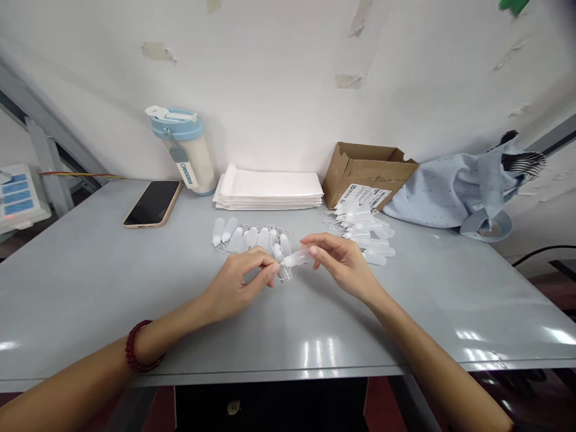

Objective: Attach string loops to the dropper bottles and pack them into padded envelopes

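Observation:
Between my hands is a small translucent dropper bottle (299,257), tilted over the table with its white cap end to the left. My right hand (338,261) pinches the bottle's body between thumb and fingers. At the cap end, the thumb and index finger of my left hand (246,277) are closed on the bottle's thin cap loop; the fingertips partly hide it. Several similar bottles (252,237) lie in a row just beyond my left hand. Another pile of bottles (366,231) lies past my right hand, in front of the cardboard box.
A stack of white padded envelopes (272,189) lies against the wall, beside an open cardboard box (369,174). At the left are a phone (153,204) and a blue-lidded tumbler (191,153). A light blue cloth bag (443,189) rests at the right on the grey table (135,282).

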Tool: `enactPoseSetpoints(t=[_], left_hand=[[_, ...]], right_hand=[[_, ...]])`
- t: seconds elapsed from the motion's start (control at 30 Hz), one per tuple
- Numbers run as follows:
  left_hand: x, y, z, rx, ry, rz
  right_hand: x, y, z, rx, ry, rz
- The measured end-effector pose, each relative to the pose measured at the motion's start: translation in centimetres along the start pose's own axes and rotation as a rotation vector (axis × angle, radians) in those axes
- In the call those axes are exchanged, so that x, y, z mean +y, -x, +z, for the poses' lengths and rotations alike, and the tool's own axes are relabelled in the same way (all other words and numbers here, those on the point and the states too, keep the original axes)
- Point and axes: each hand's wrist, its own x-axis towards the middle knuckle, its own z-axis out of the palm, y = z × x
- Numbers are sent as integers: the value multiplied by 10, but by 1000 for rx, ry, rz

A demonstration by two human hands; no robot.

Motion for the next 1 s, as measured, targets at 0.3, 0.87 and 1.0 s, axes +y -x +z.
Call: enactPoseSetpoints(t=[0.3,0.87,1.0], left_hand=[[-25,-14,-33,416,-585,142],[-16,-14,-40,87,-825,-213],[-15,-13,-38,122,-801,-230]], right_hand=[[24,-16,-40,241,484,-77],[21,-10,-72,4,980,217],[24,-10,-75,-14,1028,272]])
